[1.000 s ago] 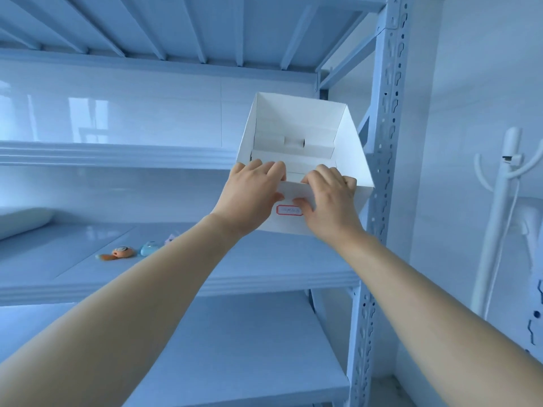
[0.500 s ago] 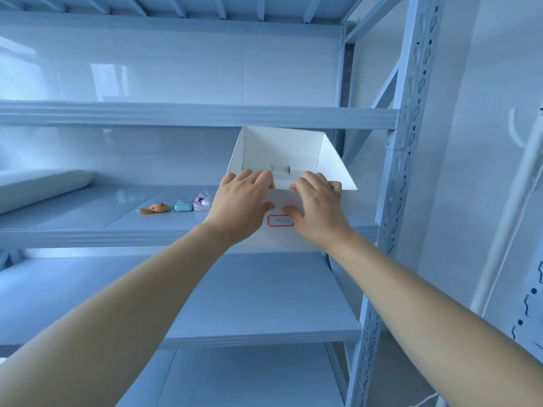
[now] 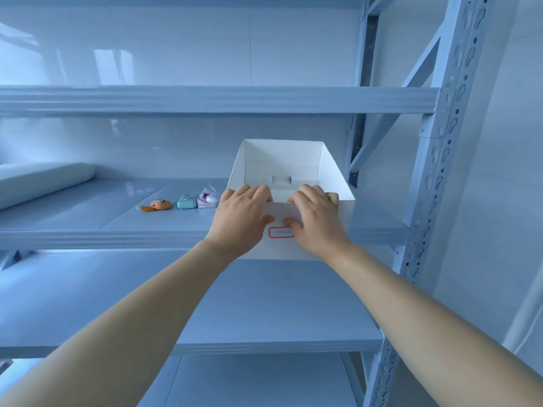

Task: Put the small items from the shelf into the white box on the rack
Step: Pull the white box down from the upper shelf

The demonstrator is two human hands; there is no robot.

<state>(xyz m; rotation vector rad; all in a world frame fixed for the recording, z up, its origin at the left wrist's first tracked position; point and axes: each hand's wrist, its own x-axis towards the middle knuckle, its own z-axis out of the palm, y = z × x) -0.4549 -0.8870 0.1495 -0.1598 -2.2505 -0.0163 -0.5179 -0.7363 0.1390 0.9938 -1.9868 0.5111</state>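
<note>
We have both hands on the near wall of the white box [image 3: 289, 168], which sits on the middle shelf [image 3: 88, 218] at its right end, with its front part jutting out past the shelf's front edge. Our left hand [image 3: 242, 217] and right hand [image 3: 316, 218] each pinch that front wall, fingers [image 3: 258, 190] hooked over the rim into the box and thumbs pressed against the outside face, just above the label [image 3: 280, 232]. The box looks empty as far as we can see into it. The small items lie in a row on the same shelf, just left of the box: an orange item [image 3: 157, 205], a teal item [image 3: 185, 202] and a pink-and-white item [image 3: 208, 198], the last one very near the box's left wall. The main risk, as we judge it, is the overhang: if we let go or pull further, the light cardboard could tip forward off the edge, and squeezing one thin wall could buckle it. Sliding the box leftward could also knock the nearest item out of the row. A white roll [image 3: 44, 179] lies well apart at the far left. The label is a white sticker with a red border and a line of dark handwriting, too small and blurred for us to read; no brand shows.
</note>
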